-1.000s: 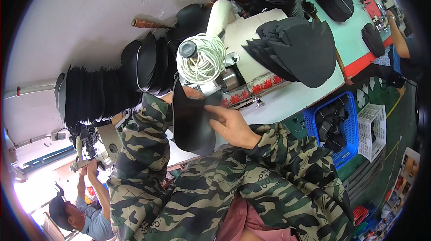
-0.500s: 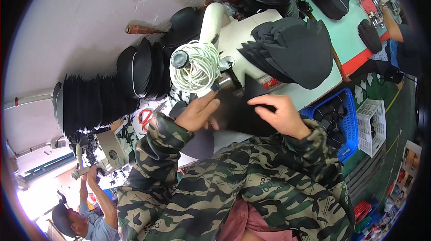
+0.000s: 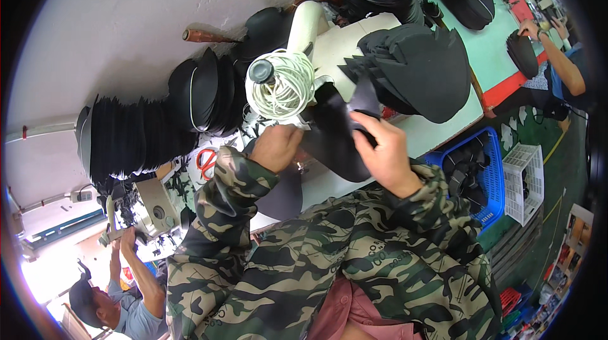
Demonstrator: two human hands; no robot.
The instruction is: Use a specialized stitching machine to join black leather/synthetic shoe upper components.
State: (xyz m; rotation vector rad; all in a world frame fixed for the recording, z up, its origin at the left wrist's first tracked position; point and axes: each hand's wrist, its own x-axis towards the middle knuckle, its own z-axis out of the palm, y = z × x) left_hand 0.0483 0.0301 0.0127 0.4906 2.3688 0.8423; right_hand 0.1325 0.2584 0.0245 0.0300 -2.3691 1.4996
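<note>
Whether our left hand (image 3: 278,148) grips is unclear; our right hand (image 3: 387,155) pinches an unfinished-looking black sheet (image 3: 341,149), two-o'clock stack (image 3: 423,73) untouched.

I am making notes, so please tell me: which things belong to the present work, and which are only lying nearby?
Apparently in use:
black piece in the right hand
white machine
stack of black pieces

Just lying nearby:
red-handled scissors
blue basket
white basket

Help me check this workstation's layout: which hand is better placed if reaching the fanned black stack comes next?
Probably the right hand: it is nearer the fanned black stack, though it holds a black piece. The left hand sits farther left, near the coiled white cord.
</note>
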